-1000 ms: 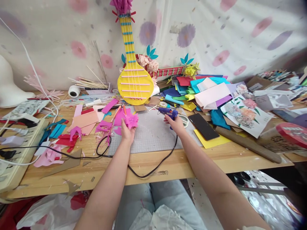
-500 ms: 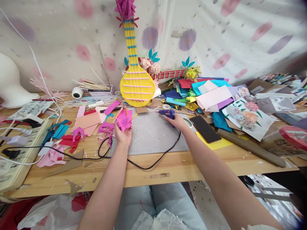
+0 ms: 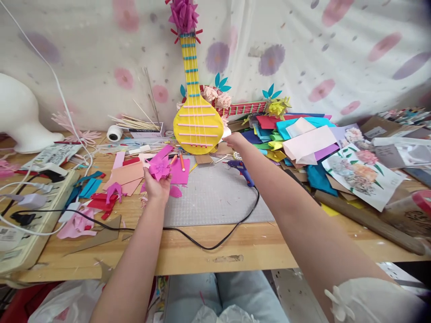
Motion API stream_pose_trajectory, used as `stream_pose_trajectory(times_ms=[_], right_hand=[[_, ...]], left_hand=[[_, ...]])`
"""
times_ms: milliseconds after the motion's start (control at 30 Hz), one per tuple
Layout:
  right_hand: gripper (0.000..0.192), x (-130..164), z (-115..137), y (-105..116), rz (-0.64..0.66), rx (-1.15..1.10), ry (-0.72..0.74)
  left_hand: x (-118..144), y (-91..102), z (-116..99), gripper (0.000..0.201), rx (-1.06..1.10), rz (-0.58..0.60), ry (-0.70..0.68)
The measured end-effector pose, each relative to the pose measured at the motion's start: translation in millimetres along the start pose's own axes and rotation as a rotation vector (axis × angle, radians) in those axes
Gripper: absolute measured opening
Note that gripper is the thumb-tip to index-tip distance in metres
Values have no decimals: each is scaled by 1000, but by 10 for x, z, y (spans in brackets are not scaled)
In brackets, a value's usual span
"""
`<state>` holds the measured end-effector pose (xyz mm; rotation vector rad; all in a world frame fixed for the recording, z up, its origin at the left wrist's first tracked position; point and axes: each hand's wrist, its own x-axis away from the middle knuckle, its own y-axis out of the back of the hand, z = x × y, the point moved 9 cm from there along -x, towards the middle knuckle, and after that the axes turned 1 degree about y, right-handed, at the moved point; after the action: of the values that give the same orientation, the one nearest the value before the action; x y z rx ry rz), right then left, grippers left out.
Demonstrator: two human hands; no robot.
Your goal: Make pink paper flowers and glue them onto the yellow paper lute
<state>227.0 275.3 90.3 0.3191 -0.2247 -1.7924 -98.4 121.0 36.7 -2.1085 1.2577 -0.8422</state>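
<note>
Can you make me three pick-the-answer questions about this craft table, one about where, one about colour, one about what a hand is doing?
1. Where does the glue gun lie?
A. on the grey mat
B. in the right hand
C. on the floor

2. What colour is the body of the paper guitar?
A. green
B. yellow
C. black

3. What is the left hand doing?
A. lying flat and empty
B. holding scissors
C. holding a pink paper flower

Answers: 1 A, the gun rests on the mat, no hand on it. 2 B, its round body is yellow. 3 C, the fingers are closed around the flower.
</note>
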Motion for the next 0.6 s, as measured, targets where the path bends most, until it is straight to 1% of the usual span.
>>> stream_pose_trajectory(times_ms=[100,233,400,600], right_hand=[[34,-39,-173,-196,3,-79,-161],[23,2,-262,-323,-7,-167,-238],[14,-14,-293,-334,-63,-243,-245],[11,86,-233,-282,-106,-345,-164]], left_hand=[[-10,34,-6,47,-15,-20,19],[3,27,9,48,-29,-27,50],[33,20,25,45,-26,-33,70],[58,-7,15,46,-26,-50,78]])
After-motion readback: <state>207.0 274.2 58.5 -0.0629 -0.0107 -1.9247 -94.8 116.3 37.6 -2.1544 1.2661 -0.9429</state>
